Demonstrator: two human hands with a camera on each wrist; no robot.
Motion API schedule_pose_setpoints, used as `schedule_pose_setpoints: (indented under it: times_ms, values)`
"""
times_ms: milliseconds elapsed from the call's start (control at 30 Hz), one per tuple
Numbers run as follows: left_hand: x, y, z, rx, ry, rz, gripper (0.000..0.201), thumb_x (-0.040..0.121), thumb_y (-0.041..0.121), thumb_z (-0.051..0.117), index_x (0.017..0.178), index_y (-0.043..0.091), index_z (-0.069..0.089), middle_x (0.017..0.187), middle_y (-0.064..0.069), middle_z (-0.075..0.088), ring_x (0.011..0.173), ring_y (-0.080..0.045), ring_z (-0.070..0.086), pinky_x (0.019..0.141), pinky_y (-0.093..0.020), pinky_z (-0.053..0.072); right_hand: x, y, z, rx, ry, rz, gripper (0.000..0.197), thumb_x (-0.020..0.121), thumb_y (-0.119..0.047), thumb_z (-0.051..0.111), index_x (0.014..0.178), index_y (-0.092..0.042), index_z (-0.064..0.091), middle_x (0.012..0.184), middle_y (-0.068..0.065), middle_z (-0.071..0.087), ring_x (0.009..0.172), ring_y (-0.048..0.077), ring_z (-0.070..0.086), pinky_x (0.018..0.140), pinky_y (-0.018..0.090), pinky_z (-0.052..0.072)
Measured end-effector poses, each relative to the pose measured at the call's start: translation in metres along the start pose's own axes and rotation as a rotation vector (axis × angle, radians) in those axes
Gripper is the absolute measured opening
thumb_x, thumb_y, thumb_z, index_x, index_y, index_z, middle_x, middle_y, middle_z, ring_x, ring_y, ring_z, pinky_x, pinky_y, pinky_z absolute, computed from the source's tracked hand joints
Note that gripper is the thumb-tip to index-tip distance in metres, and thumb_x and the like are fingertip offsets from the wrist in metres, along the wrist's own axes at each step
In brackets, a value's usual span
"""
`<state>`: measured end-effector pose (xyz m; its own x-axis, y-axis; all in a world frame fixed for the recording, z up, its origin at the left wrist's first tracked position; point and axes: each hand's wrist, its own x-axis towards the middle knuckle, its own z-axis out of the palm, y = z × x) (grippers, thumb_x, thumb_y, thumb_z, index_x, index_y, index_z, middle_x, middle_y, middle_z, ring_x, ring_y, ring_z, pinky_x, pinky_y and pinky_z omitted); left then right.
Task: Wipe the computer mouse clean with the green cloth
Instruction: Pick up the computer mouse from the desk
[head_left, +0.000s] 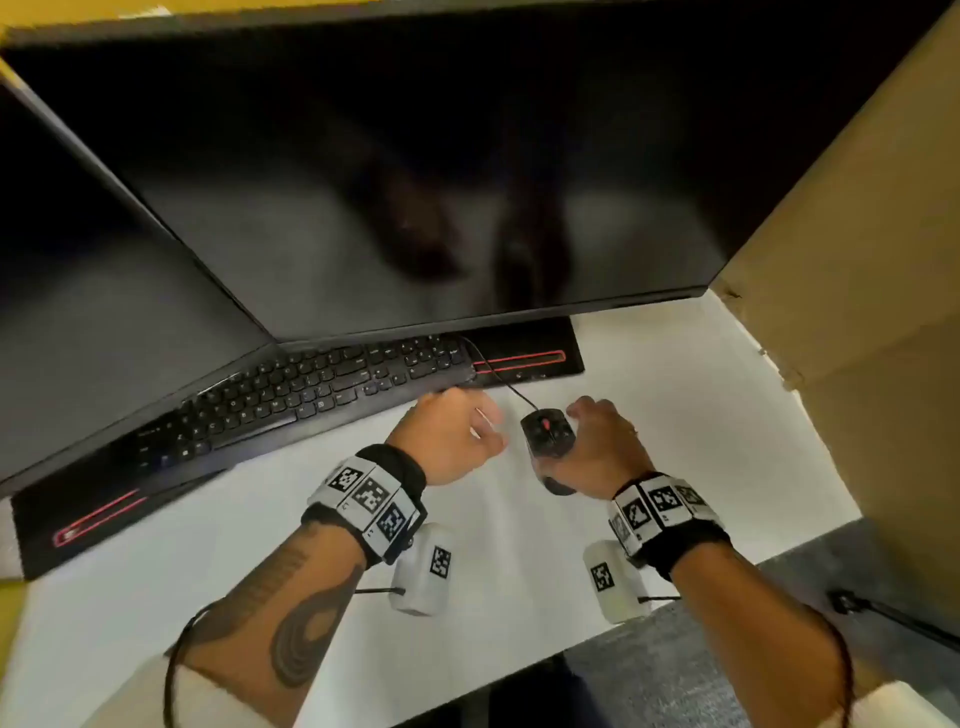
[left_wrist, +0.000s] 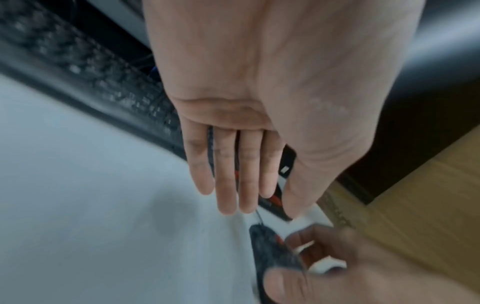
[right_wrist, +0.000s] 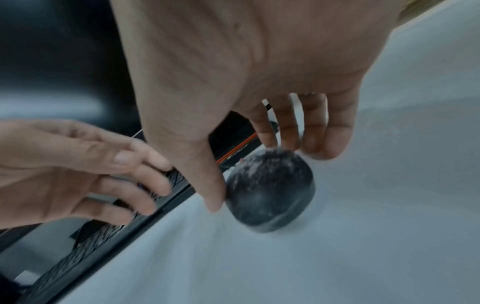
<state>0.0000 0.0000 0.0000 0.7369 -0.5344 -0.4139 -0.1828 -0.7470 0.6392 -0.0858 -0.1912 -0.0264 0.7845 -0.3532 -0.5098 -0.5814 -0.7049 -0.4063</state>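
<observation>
Now pinching dusty wired mouse with right hand, thumb and fingertips on its sides, just right of keyboard. Left hand empty, fingers straight, together. No green cloth visible. Risk: cable snagging, mouse slipping.

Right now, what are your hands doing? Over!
Right hand grips the dusty mouse on the white desk. Left hand open, empty, beside it. Green cloth not in view. Mouse cable trails to keyboard.
</observation>
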Motion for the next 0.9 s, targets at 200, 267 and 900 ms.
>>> schedule_pose_setpoints:
  times_ms: [200,267,900]
  values:
    - [0.017,-0.011,0.043,0.029,-0.174,0.013,0.069,0.080,0.039,0.085,0.138,0.024,0.053,0.125,0.005,0.055,0.104,-0.012,0.054,0.093,-0.027,0.049,0.006,-0.005,0.023,-0.087,0.012,-0.046,0.102,0.060,-0.054,0.093,0.136,-0.011,0.039,0.134,0.009,0.047,0.121,0.035,0.055,0.095,0.042,0.052]
    - [0.023,-0.018,0.049,0.027,-0.151,0.051,0.084,0.072,0.035,0.090,0.142,0.025,0.046,0.124,0.007,0.048,0.106,-0.013,0.052,0.098,-0.034,0.051,0.011,-0.007,0.027,-0.031,0.037,-0.041,0.095,0.058,-0.048,0.093,0.130,-0.012,0.044,0.129,0.007,0.050,0.116,0.032,0.057,0.090,0.039,0.052]
    - [0.000,-0.095,-0.024,-0.555,0.056,0.310,0.068,0.079,0.007,0.088,0.135,0.025,0.055,0.126,-0.012,0.070,0.118,-0.026,0.071,0.098,-0.053,0.059,0.041,-0.074,0.053,0.867,0.005,-0.636,0.028,0.082,-0.011,0.085,0.098,-0.006,0.063,0.087,0.010,0.065,0.071,0.022,0.064,0.066,0.034,0.060]
